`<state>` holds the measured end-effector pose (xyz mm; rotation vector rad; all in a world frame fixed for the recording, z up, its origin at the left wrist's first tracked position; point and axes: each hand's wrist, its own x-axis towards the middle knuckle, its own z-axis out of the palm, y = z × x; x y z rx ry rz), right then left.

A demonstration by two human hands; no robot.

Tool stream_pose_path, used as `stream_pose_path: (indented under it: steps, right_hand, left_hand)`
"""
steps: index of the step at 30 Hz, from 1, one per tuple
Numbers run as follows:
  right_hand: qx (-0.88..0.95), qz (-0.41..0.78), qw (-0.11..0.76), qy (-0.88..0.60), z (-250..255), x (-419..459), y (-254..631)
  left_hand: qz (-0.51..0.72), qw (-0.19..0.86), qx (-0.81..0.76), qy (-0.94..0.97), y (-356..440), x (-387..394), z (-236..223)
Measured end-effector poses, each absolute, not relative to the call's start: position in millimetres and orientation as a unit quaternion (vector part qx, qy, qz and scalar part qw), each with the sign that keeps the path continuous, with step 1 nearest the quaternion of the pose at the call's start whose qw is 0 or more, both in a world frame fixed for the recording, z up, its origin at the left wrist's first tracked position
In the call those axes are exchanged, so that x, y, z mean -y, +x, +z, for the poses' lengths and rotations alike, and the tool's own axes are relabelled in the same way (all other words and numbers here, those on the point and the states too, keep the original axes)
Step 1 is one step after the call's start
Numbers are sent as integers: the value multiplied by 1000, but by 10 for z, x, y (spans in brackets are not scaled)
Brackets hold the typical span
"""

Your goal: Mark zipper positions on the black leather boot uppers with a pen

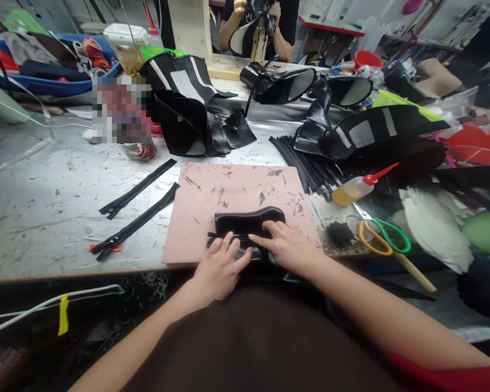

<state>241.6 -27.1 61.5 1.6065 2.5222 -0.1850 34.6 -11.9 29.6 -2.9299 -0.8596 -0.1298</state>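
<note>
A black leather piece (245, 222) lies on the near edge of a pink work board (237, 190) on the metal table (44, 207). My left hand (220, 267) rests flat on its lower left part, fingers stretched out and slightly apart. My right hand (288, 245) presses on its right part with fingers extended, the index finger pointing left along the leather. Neither hand grips anything. The near part of the leather is hidden under my hands.
Two black zippers (136, 204) lie left of the board. Right of it are a glue bottle with a red nozzle (357, 188), scissors (381, 237), black strips (310, 163) and black boot uppers (367, 130). More black uppers (196, 114) sit behind. Another person (261, 27) works opposite.
</note>
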Motion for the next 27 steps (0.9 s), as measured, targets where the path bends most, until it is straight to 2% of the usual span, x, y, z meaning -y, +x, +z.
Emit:
stream_pose_path:
  steps: [16, 23, 27]
  right_hand:
    - [-798, -82, 70, 593, 610, 264, 2473]
    - [-831, -85, 43, 548, 608, 250, 2309]
    - [-774, -100, 15, 625, 695, 147, 2709]
  left_hand:
    - [-60, 40, 278, -958, 345, 111, 305]
    - [-96, 52, 280, -954, 338, 88, 285]
    - [-133, 74, 275, -949, 331, 50, 245]
